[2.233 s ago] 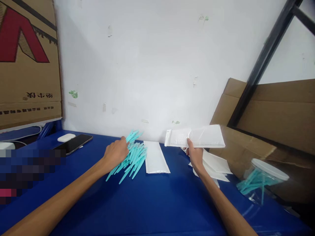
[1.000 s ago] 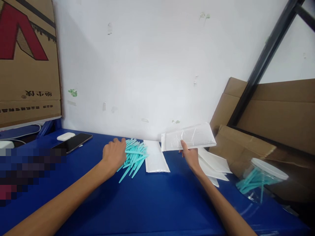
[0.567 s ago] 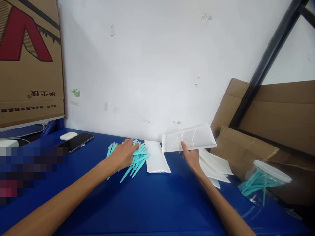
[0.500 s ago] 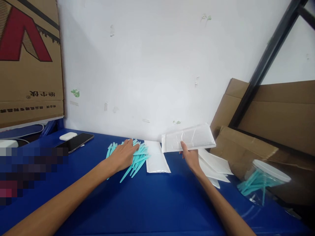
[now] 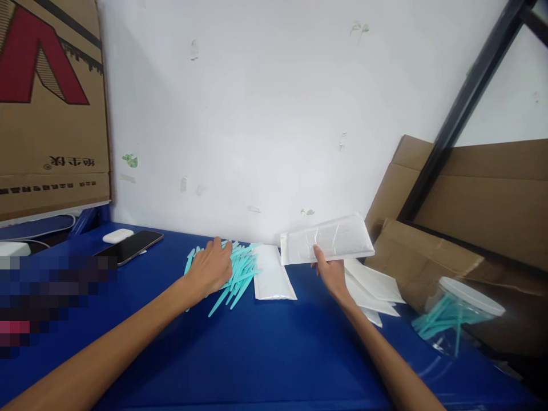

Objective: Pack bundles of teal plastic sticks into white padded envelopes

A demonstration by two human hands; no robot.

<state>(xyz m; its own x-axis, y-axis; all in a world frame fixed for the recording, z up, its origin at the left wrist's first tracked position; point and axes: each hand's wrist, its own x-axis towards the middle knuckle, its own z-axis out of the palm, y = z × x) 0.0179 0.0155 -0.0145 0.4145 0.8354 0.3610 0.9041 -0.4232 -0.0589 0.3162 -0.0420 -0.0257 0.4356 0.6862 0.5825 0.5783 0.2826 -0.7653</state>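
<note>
A heap of teal plastic sticks (image 5: 240, 269) lies on the blue table (image 5: 265, 354) near the wall. My left hand (image 5: 210, 268) rests on the heap's left side, fingers stretched flat over the sticks, open. My right hand (image 5: 329, 270) pinches the lower edge of a white plastic pouch (image 5: 327, 240) and holds it level above the table. A second white pouch (image 5: 272, 272) lies flat between the heap and my right hand.
More white pouches (image 5: 373, 289) are stacked behind my right hand. A clear jar (image 5: 454, 315) with teal sticks lies at the right, before leaning cardboard (image 5: 462, 205). A phone (image 5: 129, 246) and white earbud case (image 5: 117, 235) sit far left, under a cardboard box (image 5: 51, 108).
My left hand has gone from gripping sticks to lying flat on the heap and has spread some sticks to the left. The pouch in my right hand came slightly lower and left.
</note>
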